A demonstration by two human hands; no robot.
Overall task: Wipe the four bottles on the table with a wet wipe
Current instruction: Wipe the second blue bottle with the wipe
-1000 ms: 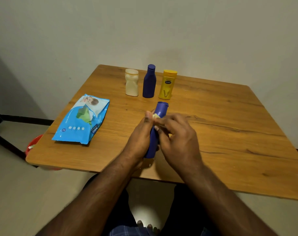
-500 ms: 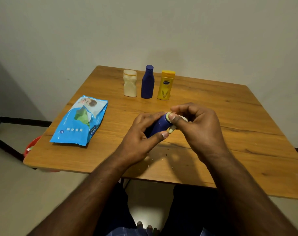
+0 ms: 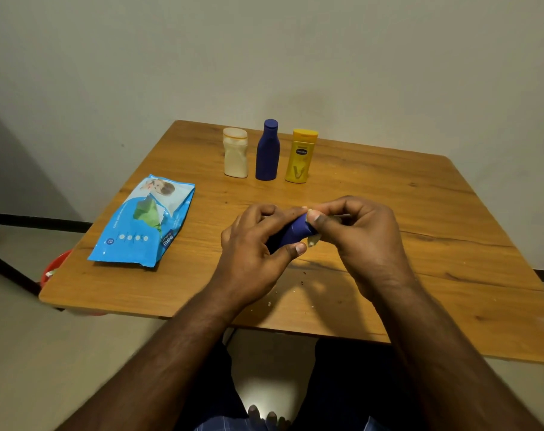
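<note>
Above the near middle of the wooden table (image 3: 420, 213), both hands are working on one dark blue bottle (image 3: 292, 233), which is lying tilted in the air with one end pointing up and to the right. The left hand (image 3: 255, 241) is curling its fingers and thumb round the bottle's body, hiding most of it. The right hand (image 3: 354, 231) is pinching a small, crumpled wet wipe (image 3: 312, 241) against the bottle's upper end, with a pale scrap of the wipe showing just below the thumb. Three more bottles are standing upright in a row toward the far edge, close together: a cream bottle (image 3: 236, 157) on the left, a second dark blue bottle (image 3: 267, 155) between, and a yellow bottle (image 3: 301, 157) on the right. Whether any of them is holding anything is not showing. A blue wipes pack (image 3: 143, 222) is lying flat toward the left side, its near end close to the left edge. Bare wood is stretching wide on the right half and between the hands and the row of bottles. A few pale crumbs (image 3: 269, 303) are lying near the near edge. A red bin (image 3: 54, 269) is peeking out below the near left corner.
</note>
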